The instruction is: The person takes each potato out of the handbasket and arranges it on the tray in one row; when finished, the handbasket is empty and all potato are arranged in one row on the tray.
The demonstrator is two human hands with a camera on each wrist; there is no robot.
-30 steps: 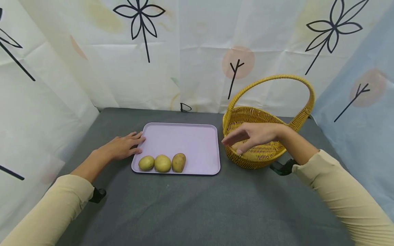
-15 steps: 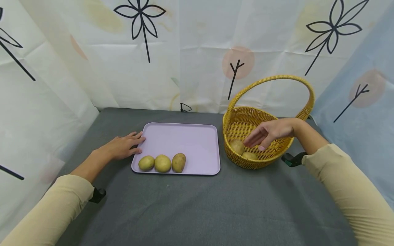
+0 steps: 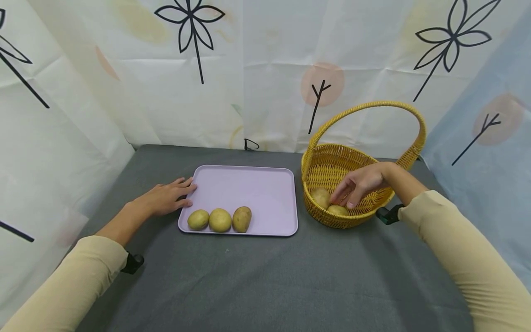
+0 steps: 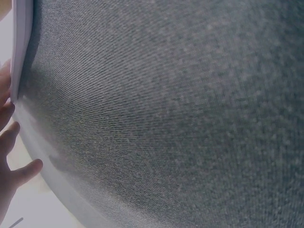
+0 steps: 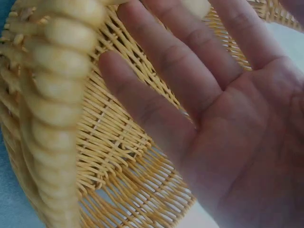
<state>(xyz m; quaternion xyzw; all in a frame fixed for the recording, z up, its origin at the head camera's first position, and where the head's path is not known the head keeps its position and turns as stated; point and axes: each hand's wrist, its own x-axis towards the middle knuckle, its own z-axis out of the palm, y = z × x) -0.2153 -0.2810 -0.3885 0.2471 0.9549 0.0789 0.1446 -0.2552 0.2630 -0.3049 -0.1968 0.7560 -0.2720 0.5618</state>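
The left hand (image 3: 168, 198) is resting at the left edge of the lilac tray (image 3: 269, 193), its fingertips lying over the rim; its grip is lying loose and spread, holding nothing. The tray is lying toward the far edge of the grey surface (image 3: 265, 281), and 3 potatoes (image 3: 220, 220) are sitting in a row along its near edge, starting by the near left corner

The right hand (image 3: 362, 182) is hanging inside the yellow wicker basket (image 3: 325, 161), which is standing by the far right corner of the surface, just beside the tray's right edge. 2 more potatoes (image 3: 320, 197) are lying in the basket, toward its near left rim, and the fingers are pointing down just beside them. In the right wrist view those fingers are stretching out nearly straight, so this grip is relaxing around nothing; whether the fingertips are touching a potato, the pictures are not showing clearly. The handle (image 3: 390, 103) is arching above
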